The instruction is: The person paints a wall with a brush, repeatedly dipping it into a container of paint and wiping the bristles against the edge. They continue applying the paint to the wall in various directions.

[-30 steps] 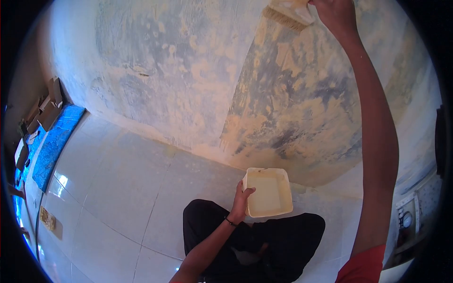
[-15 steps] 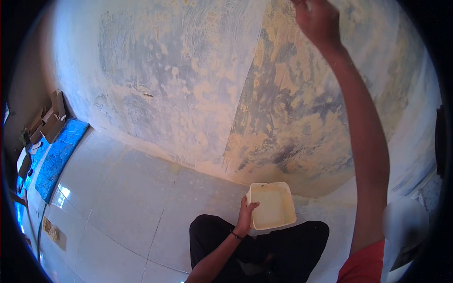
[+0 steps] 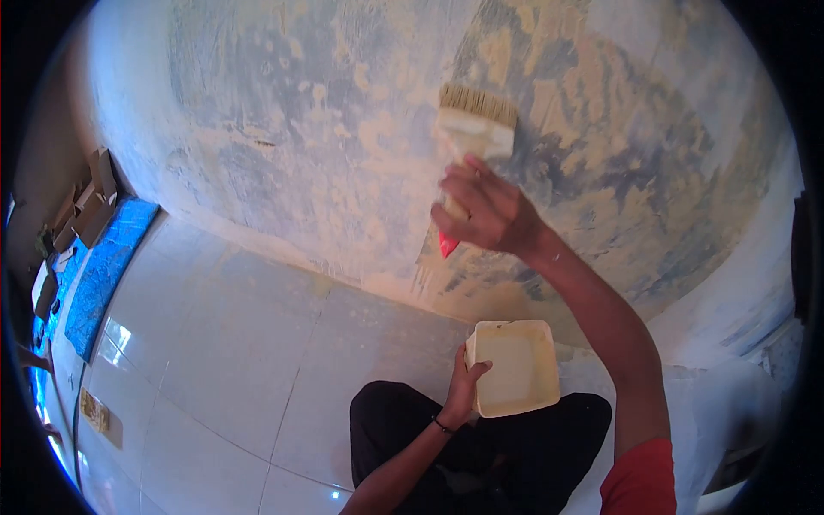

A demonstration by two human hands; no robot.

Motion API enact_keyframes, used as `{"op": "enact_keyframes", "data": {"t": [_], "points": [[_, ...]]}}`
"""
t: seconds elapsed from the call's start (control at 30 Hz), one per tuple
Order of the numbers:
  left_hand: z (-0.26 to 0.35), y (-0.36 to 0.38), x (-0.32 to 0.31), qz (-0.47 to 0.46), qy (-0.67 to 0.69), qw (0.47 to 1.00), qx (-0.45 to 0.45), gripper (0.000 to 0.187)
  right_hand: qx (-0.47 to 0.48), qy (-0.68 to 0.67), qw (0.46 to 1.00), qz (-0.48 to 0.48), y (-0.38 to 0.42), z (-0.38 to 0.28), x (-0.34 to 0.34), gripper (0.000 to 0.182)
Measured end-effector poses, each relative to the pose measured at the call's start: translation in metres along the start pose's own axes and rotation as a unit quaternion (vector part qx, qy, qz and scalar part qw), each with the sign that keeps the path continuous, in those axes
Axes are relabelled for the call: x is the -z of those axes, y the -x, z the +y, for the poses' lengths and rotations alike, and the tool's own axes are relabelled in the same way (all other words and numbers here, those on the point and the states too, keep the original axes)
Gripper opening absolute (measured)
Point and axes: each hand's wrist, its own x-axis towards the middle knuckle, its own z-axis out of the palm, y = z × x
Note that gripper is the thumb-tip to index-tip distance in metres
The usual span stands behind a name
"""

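My right hand [image 3: 485, 209] grips a wide paintbrush [image 3: 477, 129] by its handle, whose red end sticks out below the fingers. The bristles point up and lie close over the patchy wall [image 3: 343, 146]. My left hand [image 3: 463, 384] is closed on the left side of a square cream tub [image 3: 556, 365], thumb over the rim. Pale liquid shows inside the tub, which sits just above my crossed legs [image 3: 541, 455].
Grey tiles [image 3: 223, 343] cover the floor up to the wall's foot. At the left lie a blue sheet [image 3: 112, 266], cardboard boxes [image 3: 93, 210] and a small brownish block [image 3: 94, 412]. A pale rounded object [image 3: 745, 399] stands at right.
My right hand has come down and left from the top of the view, bringing the paintbrush into sight. The tub and my left hand appear slightly farther right.
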Motion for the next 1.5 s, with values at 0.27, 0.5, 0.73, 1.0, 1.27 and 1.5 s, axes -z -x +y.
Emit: {"op": "enact_keyframes", "data": {"t": [0.27, 0.5, 0.73, 1.0, 1.27, 1.5], "points": [[0.0, 0.0, -0.001, 0.021, -0.033, 0.999, 0.013, 0.073, -0.021, -0.107, 0.99, -0.093, 0.056, -0.111, -0.044, 0.023], [-0.036, -0.011, 0.014, 0.006, -0.072, 0.997, -0.008, 0.069, -0.096, -0.294, 0.941, -0.137, 0.08, -0.191, -0.076, 0.023], [-0.057, -0.019, 0.028, -0.014, -0.027, 1.0, 0.006, 0.078, -0.257, -0.438, 0.842, -0.182, 0.091, -0.225, -0.113, 0.011], [-0.052, -0.029, 0.023, 0.043, -0.029, 0.999, -0.003, 0.078, -0.377, -0.418, 0.793, -0.232, 0.124, -0.212, -0.137, 0.007], [-0.027, -0.028, 0.015, 0.078, 0.031, 0.996, 0.004, 0.071, -0.441, -0.393, 0.781, -0.205, 0.112, -0.153, -0.117, 0.019], [-0.031, -0.026, 0.014, 0.085, 0.006, 0.996, -0.014, 0.066, -0.42, -0.347, 0.833, -0.098, 0.053, -0.067, -0.051, 0.023]]}}
